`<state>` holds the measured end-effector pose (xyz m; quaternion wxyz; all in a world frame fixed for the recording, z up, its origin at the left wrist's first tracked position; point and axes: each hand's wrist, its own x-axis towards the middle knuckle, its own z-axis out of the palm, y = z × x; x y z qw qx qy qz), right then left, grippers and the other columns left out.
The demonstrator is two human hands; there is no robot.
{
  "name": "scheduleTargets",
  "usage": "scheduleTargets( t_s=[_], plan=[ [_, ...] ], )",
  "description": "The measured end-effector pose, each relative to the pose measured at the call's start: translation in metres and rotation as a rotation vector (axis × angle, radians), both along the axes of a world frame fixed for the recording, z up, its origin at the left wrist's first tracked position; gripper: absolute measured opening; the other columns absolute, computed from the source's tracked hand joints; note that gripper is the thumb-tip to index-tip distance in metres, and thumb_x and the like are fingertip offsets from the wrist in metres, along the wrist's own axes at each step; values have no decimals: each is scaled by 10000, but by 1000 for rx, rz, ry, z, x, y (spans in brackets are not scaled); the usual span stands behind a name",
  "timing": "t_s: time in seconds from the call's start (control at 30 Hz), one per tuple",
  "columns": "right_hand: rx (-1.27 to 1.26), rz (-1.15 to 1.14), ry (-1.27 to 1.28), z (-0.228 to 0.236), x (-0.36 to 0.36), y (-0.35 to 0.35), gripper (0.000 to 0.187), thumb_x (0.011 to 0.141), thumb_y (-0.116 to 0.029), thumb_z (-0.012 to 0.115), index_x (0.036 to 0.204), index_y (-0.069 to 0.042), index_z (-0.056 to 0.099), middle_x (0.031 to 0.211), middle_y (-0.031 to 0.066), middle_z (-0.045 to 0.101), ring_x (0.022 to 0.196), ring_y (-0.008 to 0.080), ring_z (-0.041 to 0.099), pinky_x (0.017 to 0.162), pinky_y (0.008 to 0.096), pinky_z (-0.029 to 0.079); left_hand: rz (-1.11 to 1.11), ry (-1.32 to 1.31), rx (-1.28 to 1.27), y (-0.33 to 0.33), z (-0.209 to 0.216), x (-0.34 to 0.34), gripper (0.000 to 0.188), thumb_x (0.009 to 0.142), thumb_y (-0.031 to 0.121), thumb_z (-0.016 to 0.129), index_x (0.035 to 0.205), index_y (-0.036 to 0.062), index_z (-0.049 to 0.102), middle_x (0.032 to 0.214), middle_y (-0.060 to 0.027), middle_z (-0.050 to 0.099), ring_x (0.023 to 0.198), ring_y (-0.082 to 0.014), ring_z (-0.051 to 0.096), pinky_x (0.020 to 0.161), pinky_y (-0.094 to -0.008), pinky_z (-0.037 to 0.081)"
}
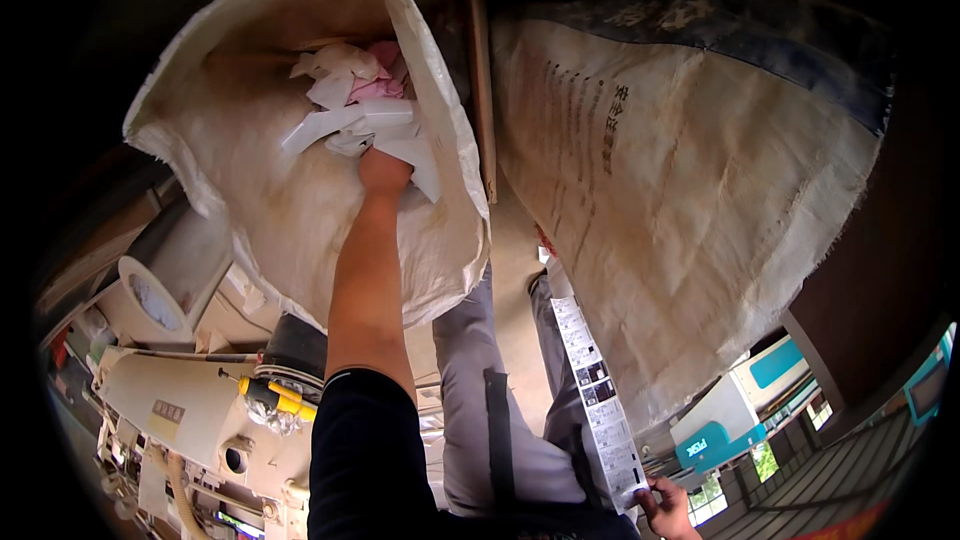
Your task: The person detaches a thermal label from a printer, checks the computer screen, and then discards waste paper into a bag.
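My left hand (385, 172) reaches deep into an open woven sack (270, 180). It looks closed, curled around white paper (400, 145), though the fingertips are hidden among the scraps. Beyond it lie crumpled pink paper (376, 90) and pale scraps (325, 70). At the lower right, my right hand (668, 512) pinches the near end of a long strip of printed labels (600, 390) between thumb and fingers. That strip runs up and away along my leg, beside a second woven sack.
The second woven sack (690, 200) stands to the right, past a wooden post (478, 70). Beige machinery (165, 395) and a yellow-handled tool (285, 400) are at the lower left. A white-and-teal machine (720, 435) shows at the lower right. My grey trouser legs (470, 380) are below.
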<state>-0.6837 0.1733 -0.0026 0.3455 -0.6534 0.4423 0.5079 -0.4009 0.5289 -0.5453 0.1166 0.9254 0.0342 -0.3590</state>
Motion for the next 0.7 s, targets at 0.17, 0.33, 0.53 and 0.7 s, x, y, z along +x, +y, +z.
scheduleTargets(
  t_s=[0.17, 0.33, 0.53, 0.7],
  plan=[
    [-4, -89, -58, -3, -18, -8, 104, 861, -70, 610, 908, 17, 641, 777, 71, 661, 735, 125, 607, 690, 283, 488, 432, -166, -153, -2, 58, -1, 257, 756, 249, 619, 953, 92, 667, 914, -183, 659, 878, -342, 634, 738, -432, 511],
    [33, 78, -208, 1, 5, -4, 81, 854, -69, 621, 888, 3, 636, 773, 80, 671, 719, 118, 607, 689, 272, 488, 531, -151, -218, 13, 146, -20, 156, 747, 164, 602, 784, 29, 672, 782, -191, 651, 733, -361, 631, 666, -426, 498],
    [106, 89, -422, 24, 37, -1, 81, 844, -48, 616, 896, 12, 634, 773, 64, 661, 733, 101, 581, 707, 254, 475, 782, -193, -330, 23, 299, -43, 128, 720, 102, 617, 692, -20, 647, 595, -138, 621, 537, -196, 596, 539, -334, 455],
    [246, 205, -723, 47, 106, 28, 132, 794, -60, 647, 906, 7, 632, 833, 120, 655, 771, 195, 635, 696, 284, 483, 567, -484, -179, 38, 441, -43, 92, 702, 73, 605, 682, -11, 637, 603, -122, 604, 537, -194, 576, 531, -313, 444]
  ],
)
